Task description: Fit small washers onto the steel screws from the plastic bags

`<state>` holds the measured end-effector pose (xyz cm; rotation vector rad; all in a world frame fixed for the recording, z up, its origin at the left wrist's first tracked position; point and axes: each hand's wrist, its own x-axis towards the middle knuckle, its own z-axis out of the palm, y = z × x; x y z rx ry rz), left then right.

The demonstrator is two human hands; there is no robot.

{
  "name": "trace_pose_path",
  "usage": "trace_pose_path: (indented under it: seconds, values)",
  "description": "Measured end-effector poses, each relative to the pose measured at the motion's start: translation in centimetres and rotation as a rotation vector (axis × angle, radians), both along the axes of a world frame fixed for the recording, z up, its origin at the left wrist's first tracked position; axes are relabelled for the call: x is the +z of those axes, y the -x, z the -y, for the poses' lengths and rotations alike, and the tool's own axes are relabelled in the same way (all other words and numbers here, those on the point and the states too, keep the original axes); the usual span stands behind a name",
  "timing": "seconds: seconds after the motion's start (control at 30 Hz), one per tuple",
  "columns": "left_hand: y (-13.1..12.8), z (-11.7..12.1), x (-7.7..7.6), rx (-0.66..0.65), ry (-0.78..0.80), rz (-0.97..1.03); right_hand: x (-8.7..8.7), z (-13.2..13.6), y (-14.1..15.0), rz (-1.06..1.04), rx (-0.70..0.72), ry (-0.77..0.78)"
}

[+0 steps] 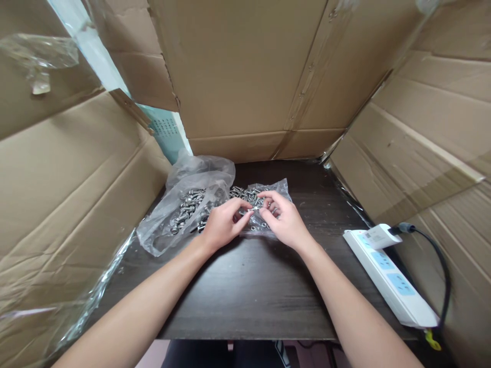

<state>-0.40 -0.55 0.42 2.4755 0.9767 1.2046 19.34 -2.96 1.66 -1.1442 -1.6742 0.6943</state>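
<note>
With left hand (224,222) and right hand (284,219) close together, pinching; above dark table (245,291), beside cloudy bag (207,164) of bolts (188,205), over smaller clear bag (283,188); gripping between both a small metal fastener (255,209) (too blurred for detail).

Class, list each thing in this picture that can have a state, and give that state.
Left hand: fingertips pinched on the small metal part.
Right hand: fingers curled beside that part; grip unclear.
Larger plastic bag: crumpled, bolts loose inside.
Smaller plastic bag: spread flat, metal pieces on it.
Power strip: lying flat, near sockets unused.
White adapter: seated at strip's far end, black cable attached.
</note>
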Motion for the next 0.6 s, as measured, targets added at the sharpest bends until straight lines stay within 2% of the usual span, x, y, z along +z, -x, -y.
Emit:
trace_pose_path:
  seconds: [0.1, 0.17, 0.33, 0.6]
  values:
    - [0.06, -0.08, -0.06, -0.011, 0.016, 0.008, 0.06, 0.22, 0.17, -0.026, 0.109, 0.044]
    - [0.04, -0.11, -0.12, -0.033, 0.032, -0.004, 0.03, 0.33, 0.33, -0.027, 0.134, 0.044]
    - [-0.09, -0.22, -0.27, -0.043, 0.055, -0.022, -0.14, 0.23, 0.36, 0.001, 0.068, 0.022]
    - [-0.08, -0.22, -0.35, -0.027, 0.050, -0.043, -0.05, 0.30, 0.19, 0.193, 0.049, -0.052]
